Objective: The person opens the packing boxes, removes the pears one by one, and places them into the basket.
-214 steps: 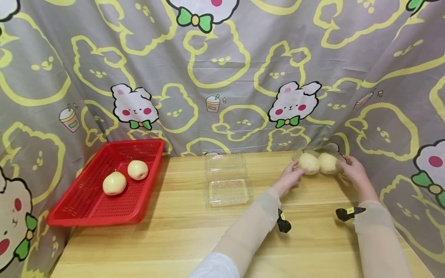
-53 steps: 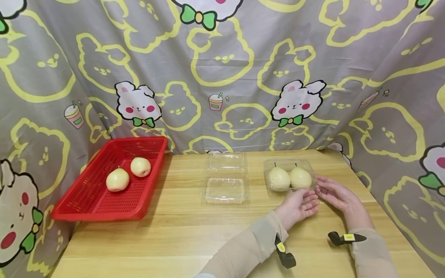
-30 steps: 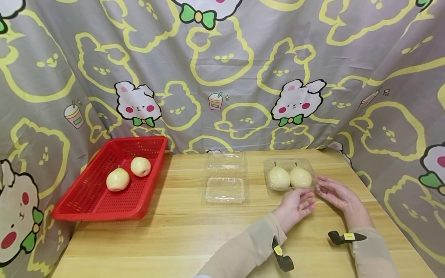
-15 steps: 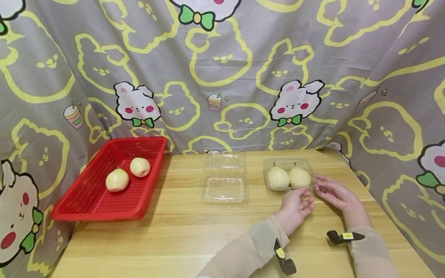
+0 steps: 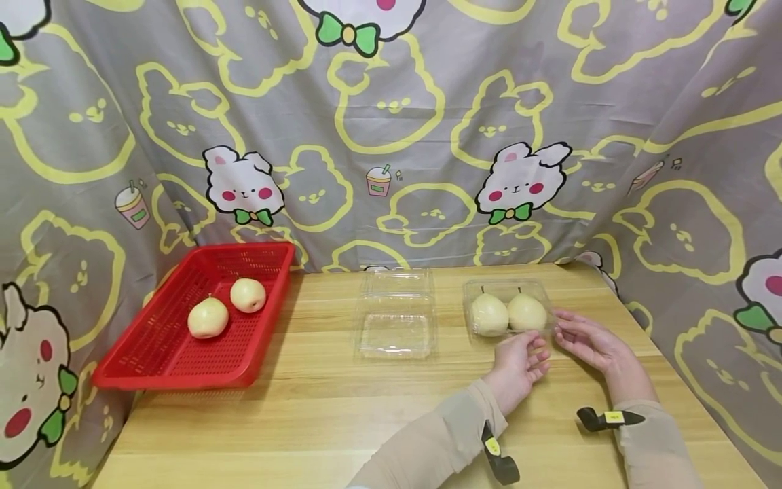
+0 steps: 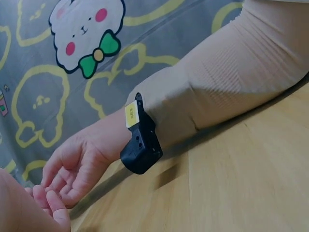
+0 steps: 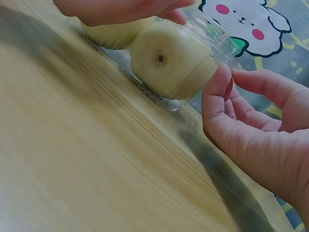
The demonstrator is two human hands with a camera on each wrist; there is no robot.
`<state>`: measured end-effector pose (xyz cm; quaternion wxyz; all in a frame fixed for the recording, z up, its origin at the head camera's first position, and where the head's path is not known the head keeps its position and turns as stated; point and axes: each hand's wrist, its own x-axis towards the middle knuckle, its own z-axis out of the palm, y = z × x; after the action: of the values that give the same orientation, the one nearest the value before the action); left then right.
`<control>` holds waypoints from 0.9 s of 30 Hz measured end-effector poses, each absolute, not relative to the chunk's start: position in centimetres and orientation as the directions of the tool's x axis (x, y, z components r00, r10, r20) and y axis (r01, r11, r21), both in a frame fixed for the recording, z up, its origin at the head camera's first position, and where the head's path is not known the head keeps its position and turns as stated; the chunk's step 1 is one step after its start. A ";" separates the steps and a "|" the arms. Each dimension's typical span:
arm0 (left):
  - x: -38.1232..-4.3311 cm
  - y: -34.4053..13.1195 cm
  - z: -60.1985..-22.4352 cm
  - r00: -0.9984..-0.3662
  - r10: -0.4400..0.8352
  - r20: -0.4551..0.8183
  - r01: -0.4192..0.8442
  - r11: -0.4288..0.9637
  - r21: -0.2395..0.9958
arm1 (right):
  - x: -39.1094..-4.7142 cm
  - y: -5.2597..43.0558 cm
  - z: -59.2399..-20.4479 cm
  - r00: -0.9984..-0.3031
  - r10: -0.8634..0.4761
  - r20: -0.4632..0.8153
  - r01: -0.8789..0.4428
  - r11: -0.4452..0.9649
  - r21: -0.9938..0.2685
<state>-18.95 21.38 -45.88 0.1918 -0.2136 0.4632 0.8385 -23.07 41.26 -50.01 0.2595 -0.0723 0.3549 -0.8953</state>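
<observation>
A clear plastic clamshell box (image 5: 502, 286) stands at the right back of the wooden table with its lid down over two round pale-yellow pears (image 5: 489, 316). My right hand (image 5: 594, 344) pinches the box's rim at the right corner between thumb and finger, seen closely in the right wrist view. My left hand (image 5: 516, 367) is at the near front edge, beside that same corner. Its thumb and index finger meet the rim, while the other fingers curl loosely; the contact itself is partly hidden. In the left wrist view both hands' fingers almost touch.
A second clear clamshell box (image 5: 396, 336) lies opened flat, left of the filled one. Farther left stands a red perforated basket (image 5: 244, 370) with two pears (image 5: 208, 318) in it. A patterned grey curtain (image 5: 421, 122) hangs behind and at both sides.
Several seconds ago both hands held the filled box farther right and back; it has since come left and nearer. Over the last two seconds the hands barely shift at its corner.
</observation>
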 end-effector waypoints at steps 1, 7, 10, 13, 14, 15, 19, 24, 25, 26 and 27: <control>-18.9 21.3 -45.9 -0.835 0.122 -0.537 -0.520 -0.496 0.696 | -23.1 41.3 -50.1 -0.853 -0.519 -0.053 0.413 -0.611 -0.675; -18.9 20.8 -45.8 -0.830 0.119 -0.545 -0.522 -0.509 0.684 | -23.1 41.1 -50.4 -0.846 -0.531 -0.041 0.405 -0.590 -0.698; -18.9 20.7 -45.7 -0.825 0.126 -0.550 -0.530 -0.508 0.679 | -23.1 41.1 -50.5 -0.843 -0.536 -0.038 0.401 -0.580 -0.709; -19.1 20.9 -45.7 -0.821 0.116 -0.559 -0.537 -0.490 0.687 | -23.1 41.3 -50.5 -0.835 -0.550 -0.027 0.406 -0.582 -0.705; -19.3 21.0 -45.8 -0.822 0.110 -0.559 -0.536 -0.482 0.693 | -23.1 41.4 -50.5 -0.831 -0.557 -0.020 0.409 -0.584 -0.701; -19.4 21.0 -45.8 -0.820 0.101 -0.563 -0.536 -0.477 0.696 | -23.2 41.4 -50.5 -0.826 -0.563 -0.014 0.412 -0.587 -0.697; -19.8 21.2 -45.9 -0.821 0.074 -0.566 -0.528 -0.475 0.704 | -23.3 41.5 -50.5 -0.811 -0.586 0.003 0.426 -0.593 -0.684; -19.8 21.5 -46.0 -0.810 0.043 -0.585 -0.526 -0.494 0.692 | -23.3 41.5 -50.5 -0.794 -0.608 0.001 0.441 -0.577 -0.688; -19.8 21.5 -46.0 -0.808 0.033 -0.589 -0.524 -0.499 0.690 | -23.3 41.4 -50.4 -0.793 -0.610 0.000 0.443 -0.575 -0.688; -19.8 21.6 -45.9 -0.806 0.023 -0.591 -0.520 -0.503 0.690 | -23.3 41.3 -50.4 -0.793 -0.609 -0.004 0.444 -0.573 -0.689; -19.7 21.6 -45.9 -0.807 0.012 -0.591 -0.515 -0.506 0.692 | -23.3 41.1 -50.3 -0.795 -0.606 -0.008 0.440 -0.569 -0.694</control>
<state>-19.73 21.63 -45.85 0.1593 -0.2671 0.4706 0.8257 -23.25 41.14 -50.34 0.2979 -0.1163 0.3557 -0.8782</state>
